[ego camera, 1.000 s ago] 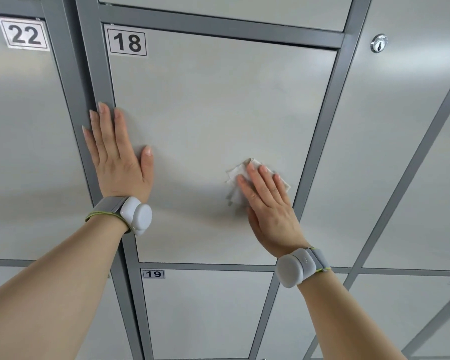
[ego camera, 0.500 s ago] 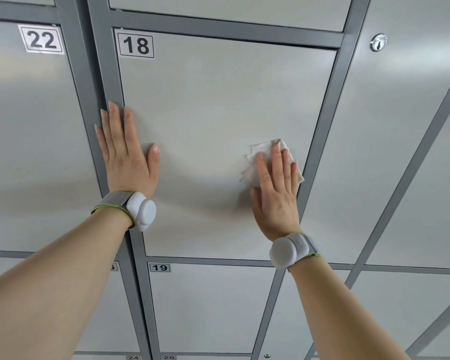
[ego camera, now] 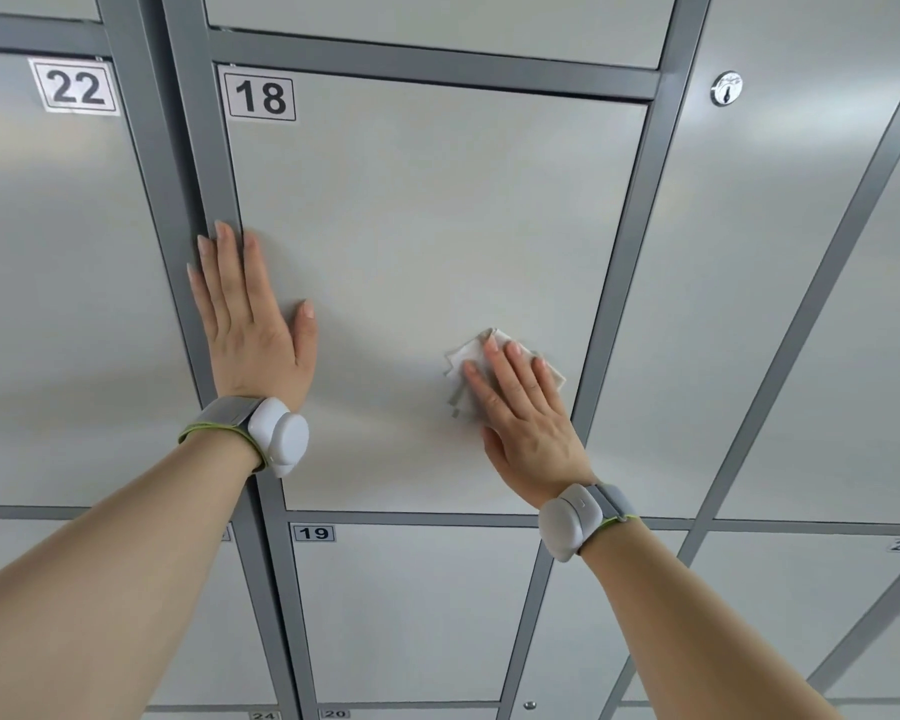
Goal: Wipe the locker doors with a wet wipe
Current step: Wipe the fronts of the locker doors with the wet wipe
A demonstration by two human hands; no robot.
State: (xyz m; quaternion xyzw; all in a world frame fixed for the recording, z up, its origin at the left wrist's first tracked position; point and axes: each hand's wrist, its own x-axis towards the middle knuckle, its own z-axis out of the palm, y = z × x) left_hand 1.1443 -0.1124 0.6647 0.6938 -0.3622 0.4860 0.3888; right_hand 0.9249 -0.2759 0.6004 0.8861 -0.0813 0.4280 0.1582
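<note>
Pressing the wet wipe (ego camera: 466, 356) flat on door 18 (ego camera: 427, 226), right of centre frame, the right grip (ego camera: 526, 418) keeps fingers straight, nothing clenched. The wipe peeks out up-left of its fingertips. The left grip (ego camera: 253, 330), flat and released, braces the door's left edge, well apart.

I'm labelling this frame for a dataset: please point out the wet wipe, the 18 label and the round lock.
wet wipe (ego camera: 464, 351): head view, its bare left corner.
18 label (ego camera: 261, 97): head view, middle of the number.
round lock (ego camera: 726, 88): head view, centre of its face.
</note>
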